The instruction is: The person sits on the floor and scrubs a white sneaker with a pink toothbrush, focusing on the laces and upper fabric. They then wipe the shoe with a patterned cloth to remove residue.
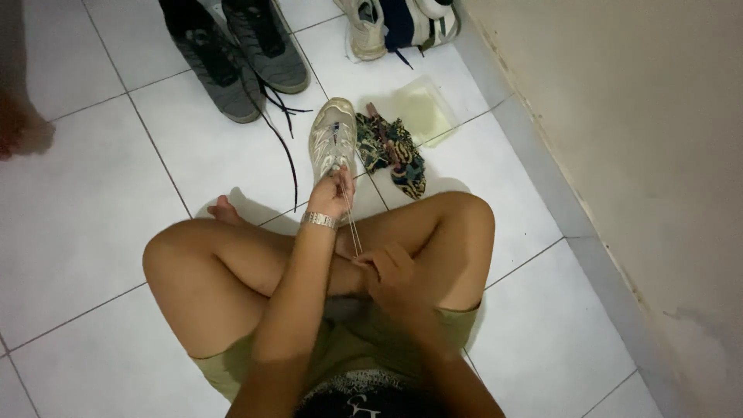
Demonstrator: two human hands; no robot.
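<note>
Head view showed the left hand [331, 195] pinching a shoelace [352, 224] at the pale shoe [333, 139] on the floor [93, 193], while the right hand [389, 271] gripped its far end. Uneven pulling could probably yank the lace out of an eyelet.

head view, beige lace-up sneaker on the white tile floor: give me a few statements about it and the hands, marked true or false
1. The left hand grips the lace at the beige lace-up sneaker. True.
2. The right hand rests flat on the white tile floor. False: it pinches the thin pale lace above the crossed legs.
3. A silver wrist bracelet sits on the left wrist. True.
4. The pair of grey sneakers with black laces lies right of the beige one. False: they lie upper left.
5. A dark patterned cloth lies beside the beige sneaker. True.
</note>
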